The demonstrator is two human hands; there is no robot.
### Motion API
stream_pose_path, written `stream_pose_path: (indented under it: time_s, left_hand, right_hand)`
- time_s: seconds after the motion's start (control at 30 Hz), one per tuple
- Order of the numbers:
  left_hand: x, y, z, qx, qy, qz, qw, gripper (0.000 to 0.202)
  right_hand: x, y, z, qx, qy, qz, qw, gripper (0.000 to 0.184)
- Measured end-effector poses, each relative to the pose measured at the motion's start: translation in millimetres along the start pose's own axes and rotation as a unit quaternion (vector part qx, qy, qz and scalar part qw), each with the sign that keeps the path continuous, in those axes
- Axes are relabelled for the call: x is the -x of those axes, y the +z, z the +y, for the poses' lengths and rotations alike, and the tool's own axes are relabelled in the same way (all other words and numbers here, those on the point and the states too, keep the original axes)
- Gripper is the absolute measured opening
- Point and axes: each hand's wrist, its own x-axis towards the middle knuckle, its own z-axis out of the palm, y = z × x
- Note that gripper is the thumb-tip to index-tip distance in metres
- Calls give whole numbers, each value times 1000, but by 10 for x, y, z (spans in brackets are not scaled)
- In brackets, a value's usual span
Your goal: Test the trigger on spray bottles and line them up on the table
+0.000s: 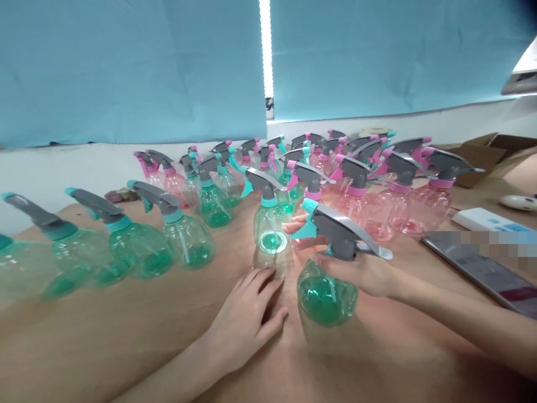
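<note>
A clear green spray bottle (327,299) with a grey and turquoise trigger head stands near the middle front. My right hand (356,271) is wrapped round its neck, just below the head; some fingers show behind it. My left hand (255,308) rests flat on the table (201,347), fingers spread and nothing in them. Just beyond the left hand stands another green spray bottle (271,224), apart from its fingertips. A pink spray bottle (308,193) is partly hidden behind the held bottle's head.
More green spray bottles (188,240) line the left side. Several pink spray bottles (390,207) crowd the right, with mixed ones behind. A phone (482,274), a white box (482,219), a white mouse (520,202) and an open cardboard box (482,157) lie at right. Blue curtains (134,67) hang behind.
</note>
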Motion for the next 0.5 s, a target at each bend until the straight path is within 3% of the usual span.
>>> stream_pose_path:
  time_s: [0.2,0.5]
  left_hand:
    - [-12,2,4,3,-3,-8,1000,42]
    - [-14,-14,7,16,-8,-6,1000,41]
  right_hand:
    - [4,8,5,21,3,14,1000,22]
    - [8,4,-42,65,7,30,997,16]
